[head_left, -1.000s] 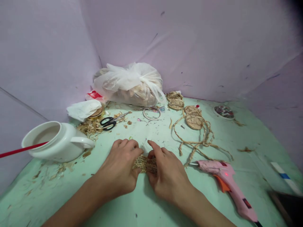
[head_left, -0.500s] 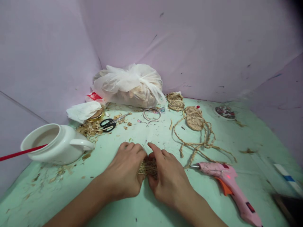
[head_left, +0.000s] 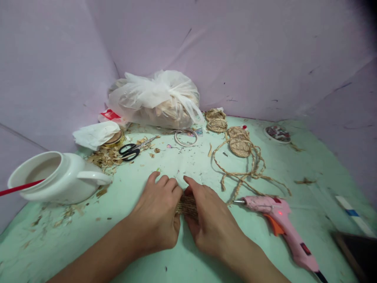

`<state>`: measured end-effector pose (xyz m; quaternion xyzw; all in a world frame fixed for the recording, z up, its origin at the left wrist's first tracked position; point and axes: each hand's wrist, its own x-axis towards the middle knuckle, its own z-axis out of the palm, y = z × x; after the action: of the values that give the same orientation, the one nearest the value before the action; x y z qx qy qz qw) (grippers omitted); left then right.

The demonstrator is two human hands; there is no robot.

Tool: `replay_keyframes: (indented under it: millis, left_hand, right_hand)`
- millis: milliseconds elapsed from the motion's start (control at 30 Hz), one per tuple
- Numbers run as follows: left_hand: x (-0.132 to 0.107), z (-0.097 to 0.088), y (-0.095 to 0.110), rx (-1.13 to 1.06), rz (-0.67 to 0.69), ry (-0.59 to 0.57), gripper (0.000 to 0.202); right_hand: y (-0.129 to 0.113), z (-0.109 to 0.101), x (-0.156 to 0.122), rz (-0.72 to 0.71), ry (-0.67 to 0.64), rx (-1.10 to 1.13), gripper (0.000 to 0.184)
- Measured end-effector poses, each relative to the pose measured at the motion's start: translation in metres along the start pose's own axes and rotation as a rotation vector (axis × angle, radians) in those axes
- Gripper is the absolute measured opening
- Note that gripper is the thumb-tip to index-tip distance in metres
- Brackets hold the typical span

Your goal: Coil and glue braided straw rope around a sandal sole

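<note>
Presently, the woven jute piece (head_left: 187, 204) is gripped at near centre of the table (head_left: 294, 173) between left hand (head_left: 157, 218) and right hand (head_left: 210, 222), fingers curled tight on it. Pressing is judged in hand; even, steady pressure is called for next.

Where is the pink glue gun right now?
Head view: the pink glue gun lies on the green table, right of the right hand pinching the woven jute piece, nozzle toward loose ends of the braided rope.
</note>
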<state>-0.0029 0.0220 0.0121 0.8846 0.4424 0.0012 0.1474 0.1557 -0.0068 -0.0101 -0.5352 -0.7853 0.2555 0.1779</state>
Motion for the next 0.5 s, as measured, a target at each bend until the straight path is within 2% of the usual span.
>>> replay_keyframes:
  millis: [300,400,500]
  left_hand:
    - [0.004,0.001,0.003,-0.005,-0.006,0.003,0.021]
    - [0.005,0.001,0.003,0.001,-0.002,-0.005,0.020]
    - [0.005,0.000,0.003,-0.003,-0.012,-0.020,0.020]
  right_hand:
    - [-0.003,-0.004,0.002,0.107,-0.007,0.032,0.084]
    - [0.007,-0.012,-0.008,0.092,0.113,-0.017,0.082]
    - [0.022,-0.021,-0.020,0.039,0.276,-0.062,0.061]
